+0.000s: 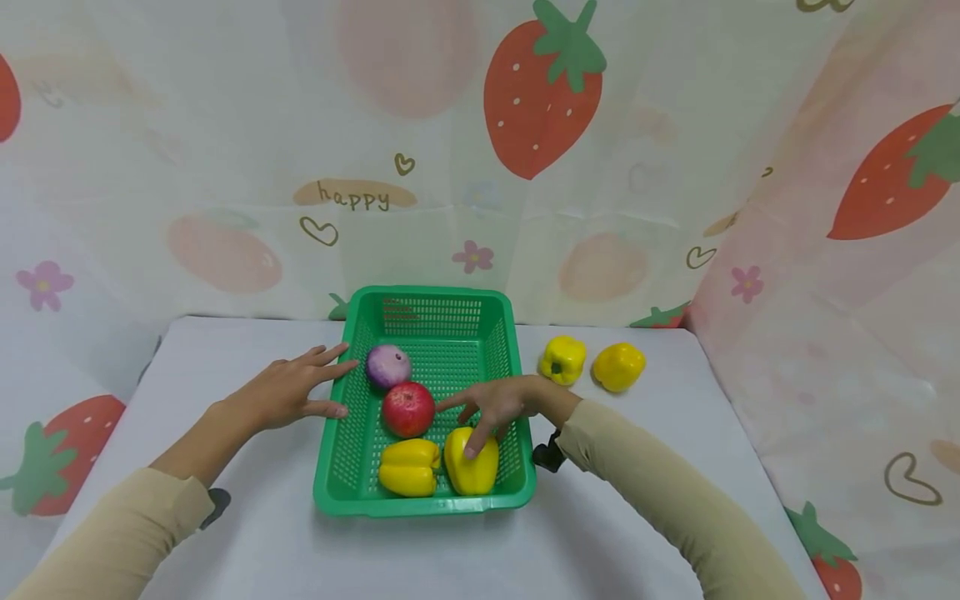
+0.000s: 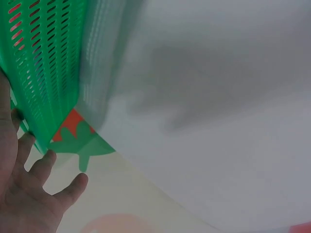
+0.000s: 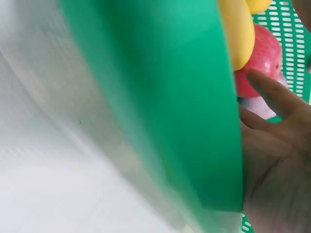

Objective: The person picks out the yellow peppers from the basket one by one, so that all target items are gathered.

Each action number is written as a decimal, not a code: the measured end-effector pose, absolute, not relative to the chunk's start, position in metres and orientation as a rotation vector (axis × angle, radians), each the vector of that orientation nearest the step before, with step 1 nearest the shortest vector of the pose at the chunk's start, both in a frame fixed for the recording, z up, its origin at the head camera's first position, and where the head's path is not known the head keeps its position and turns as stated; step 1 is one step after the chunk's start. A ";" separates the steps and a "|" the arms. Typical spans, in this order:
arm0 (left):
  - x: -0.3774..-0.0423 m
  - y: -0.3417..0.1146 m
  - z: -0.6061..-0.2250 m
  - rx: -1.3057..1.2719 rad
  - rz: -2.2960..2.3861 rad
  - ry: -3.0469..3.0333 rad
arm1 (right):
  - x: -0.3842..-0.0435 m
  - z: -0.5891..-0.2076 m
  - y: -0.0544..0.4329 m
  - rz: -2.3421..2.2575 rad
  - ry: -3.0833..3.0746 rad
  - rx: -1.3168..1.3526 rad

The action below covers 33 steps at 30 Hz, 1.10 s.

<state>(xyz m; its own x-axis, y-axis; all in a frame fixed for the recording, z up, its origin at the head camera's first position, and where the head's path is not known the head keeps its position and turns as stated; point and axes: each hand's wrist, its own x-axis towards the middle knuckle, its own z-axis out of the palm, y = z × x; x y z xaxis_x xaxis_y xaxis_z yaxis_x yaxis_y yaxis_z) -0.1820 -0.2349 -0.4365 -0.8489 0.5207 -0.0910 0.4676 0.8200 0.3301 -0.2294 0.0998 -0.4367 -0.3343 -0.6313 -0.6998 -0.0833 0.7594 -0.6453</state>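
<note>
A green plastic basket stands on the white table. Inside it are a purple onion, a round red fruit, a yellow bell pepper lying on its side and another yellow pepper at the near right. My left hand is at the basket's left rim with its fingers spread, several fingertips over the edge. Reaching in over the right rim, my right hand has its thumb over the near-right pepper. Its index finger extends toward the red fruit; the fingers look loose, not wrapped round anything.
Two more yellow peppers, one beside the other, lie on the table right of the basket. Behind the table hangs a strawberry-print cloth, which also covers the sides.
</note>
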 end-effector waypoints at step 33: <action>-0.182 -0.237 -0.440 0.782 0.456 2.833 | -0.234 -0.447 0.074 -0.385 1.852 -0.486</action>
<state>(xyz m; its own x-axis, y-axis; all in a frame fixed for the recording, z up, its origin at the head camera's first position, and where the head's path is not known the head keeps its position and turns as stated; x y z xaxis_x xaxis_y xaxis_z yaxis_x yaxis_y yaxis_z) -0.1821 -0.2369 -0.4398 -0.8487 0.5228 -0.0792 0.4716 0.8162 0.3339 -0.2343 0.0739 -0.4466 -0.2878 -0.5068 -0.8126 -0.1410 0.8617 -0.4875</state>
